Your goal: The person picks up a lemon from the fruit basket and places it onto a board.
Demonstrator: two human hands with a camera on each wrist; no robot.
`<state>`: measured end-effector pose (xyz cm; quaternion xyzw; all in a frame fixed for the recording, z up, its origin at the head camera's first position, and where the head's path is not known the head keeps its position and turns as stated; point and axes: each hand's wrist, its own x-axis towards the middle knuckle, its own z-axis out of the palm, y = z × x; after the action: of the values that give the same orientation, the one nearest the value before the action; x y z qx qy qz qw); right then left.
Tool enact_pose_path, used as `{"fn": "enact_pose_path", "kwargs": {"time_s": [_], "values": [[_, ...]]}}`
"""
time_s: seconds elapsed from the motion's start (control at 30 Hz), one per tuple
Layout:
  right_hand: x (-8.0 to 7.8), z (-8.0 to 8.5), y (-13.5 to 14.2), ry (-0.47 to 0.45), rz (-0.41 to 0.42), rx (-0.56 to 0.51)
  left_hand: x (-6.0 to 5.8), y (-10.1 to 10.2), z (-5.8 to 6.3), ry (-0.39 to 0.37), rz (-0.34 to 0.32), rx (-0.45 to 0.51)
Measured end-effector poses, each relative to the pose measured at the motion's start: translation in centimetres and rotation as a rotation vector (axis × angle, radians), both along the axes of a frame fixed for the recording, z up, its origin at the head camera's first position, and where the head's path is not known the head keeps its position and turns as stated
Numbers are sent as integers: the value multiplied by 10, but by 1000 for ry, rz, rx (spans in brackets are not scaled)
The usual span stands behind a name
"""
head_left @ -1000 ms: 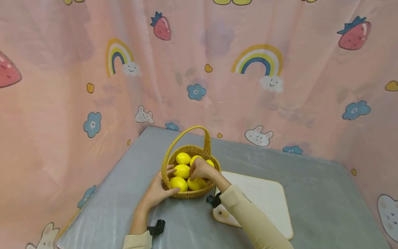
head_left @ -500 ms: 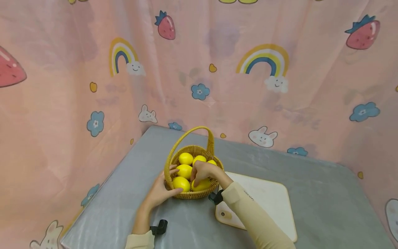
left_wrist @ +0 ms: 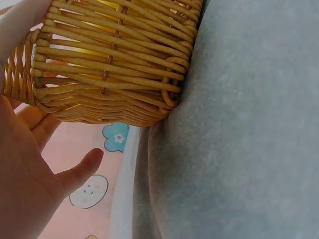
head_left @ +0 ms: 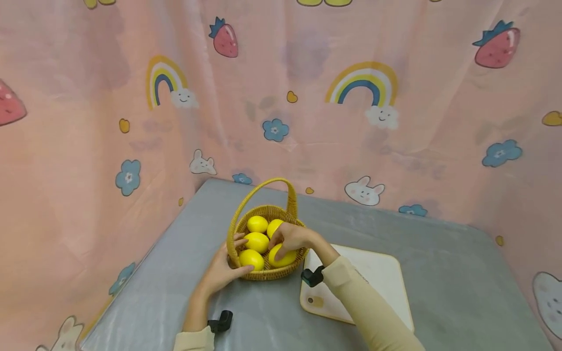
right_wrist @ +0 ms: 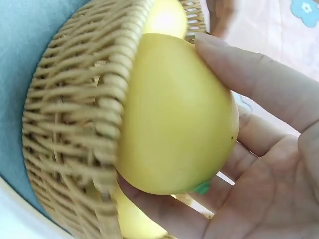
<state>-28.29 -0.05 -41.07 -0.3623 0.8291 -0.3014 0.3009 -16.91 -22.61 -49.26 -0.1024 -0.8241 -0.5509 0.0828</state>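
Note:
A yellow wicker basket (head_left: pixel 268 276) with an arched handle (head_left: pixel 239 209) stands on the table, holding several lemons. My left hand (head_left: pixel 221 271) grips its left side, thumb at the front rim and fingers reaching over beside the handle's foot. In the left wrist view, one finger (left_wrist: pixel 82 172) sticks out below the wickerwork. My right hand (head_left: pixel 295 237) reaches into the right side and holds a lemon (head_left: pixel 283 257) between thumb and fingers. The right wrist view shows that lemon (right_wrist: pixel 179 114) close up, against the rim, with a green tip. Other lemons (head_left: pixel 256 242) lie left and behind it.
A white cutting board (head_left: pixel 373 273) with a tan edge lies right of the basket, partly under my right forearm. Grey cloth covers the table (head_left: pixel 456 292). A pink patterned curtain (head_left: pixel 307 151) hangs behind and at both sides.
My right hand has shifted slightly right with the lemon, which sits a little higher and more in view. My left hand keeps its place on the basket.

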Motion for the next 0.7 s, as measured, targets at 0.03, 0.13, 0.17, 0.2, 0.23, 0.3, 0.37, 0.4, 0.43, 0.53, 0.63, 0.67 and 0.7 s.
{"fn": "enact_pose_path", "kwargs": {"time_s": [0.03,0.13,0.17,0.2,0.23,0.3,0.37,0.4,0.43,0.53,0.63,0.67,0.7], "values": [[0,1,3,4,0,-11,0,0,-1,7,1,2],[0,4,14,15,-2,-40,0,-1,-4,26,-5,-5],[0,5,18,12,-6,-51,-1,-3,-9,30,-6,-4],[0,6,22,5,-16,-61,-3,-4,-13,37,-8,-5],[0,7,26,3,-26,-70,-3,-4,-14,41,-9,-5],[0,10,35,-2,-33,-88,-2,-4,-13,41,-14,-10],[0,14,44,3,-40,-102,-1,-4,-12,39,-19,-8],[0,16,50,1,-49,-108,-1,-4,-12,40,-22,-11],[0,17,56,3,-59,-113,-1,-4,-12,39,-23,-11],[-2,19,76,-13,-93,-137,-2,-3,-11,47,-25,-8],[-4,15,102,-20,-149,-153,-3,-3,-11,48,-24,-10],[-5,13,111,-24,-172,-154,-3,-3,-11,47,-24,-14],[-6,11,121,-19,-198,-148,-2,-3,-10,43,-23,-19]]}}
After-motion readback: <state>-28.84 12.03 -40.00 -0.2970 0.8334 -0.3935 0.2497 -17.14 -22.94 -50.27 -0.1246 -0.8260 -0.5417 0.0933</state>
